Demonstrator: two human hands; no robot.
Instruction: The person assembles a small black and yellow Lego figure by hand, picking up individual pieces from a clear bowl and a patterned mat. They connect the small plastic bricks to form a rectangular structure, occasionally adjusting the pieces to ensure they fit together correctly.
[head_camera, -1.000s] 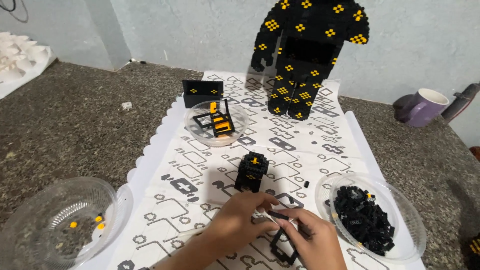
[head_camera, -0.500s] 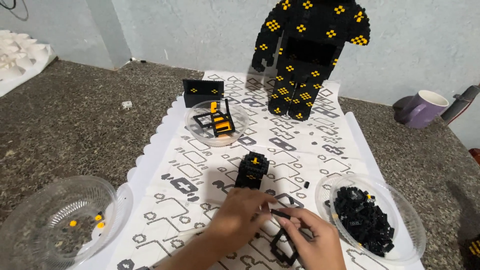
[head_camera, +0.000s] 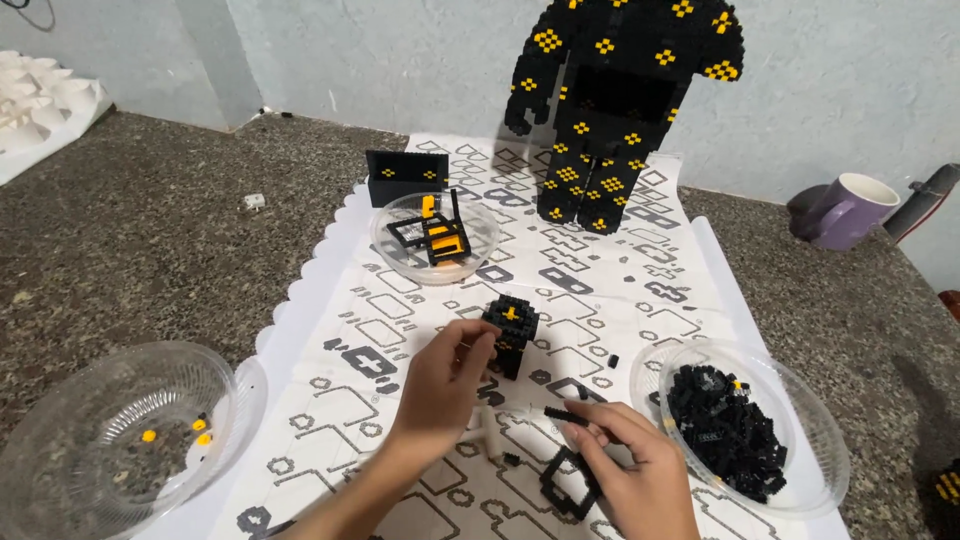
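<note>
Head view looks down at a speckled grey tabletop (head_camera: 130, 250) with a white patterned paper sheet (head_camera: 330, 330) spread along the middle. The left hand (head_camera: 445, 385) is over the sheet, and its fingers are pinched together next to a small black block tower (head_camera: 510, 335) with a yellow bit on top. The fingertips are touching or almost touching the tower's left side; I cannot tell if they hold a tiny piece. The right hand (head_camera: 635, 475) is nearer, down at the bottom of the picture. Its fingers are closed on a thin black strip (head_camera: 565, 413) that sticks out to the left. Just under this hand lies a black square frame (head_camera: 568, 485) on the sheet.

On the right sits a clear bowl (head_camera: 820, 440) full of small black blocks. On the near left is another clear bowl (head_camera: 60, 420) with only a few yellow bits in it. Farther away on the sheet is a smaller clear bowl (head_camera: 400, 245) holding black and orange frame pieces. Behind it stands a flat black block panel (head_camera: 405, 175). At the far end stands a tall black figure (head_camera: 615, 100) with yellow dots, made of blocks. A purple mug (head_camera: 850, 210) sits far to the right.
</note>
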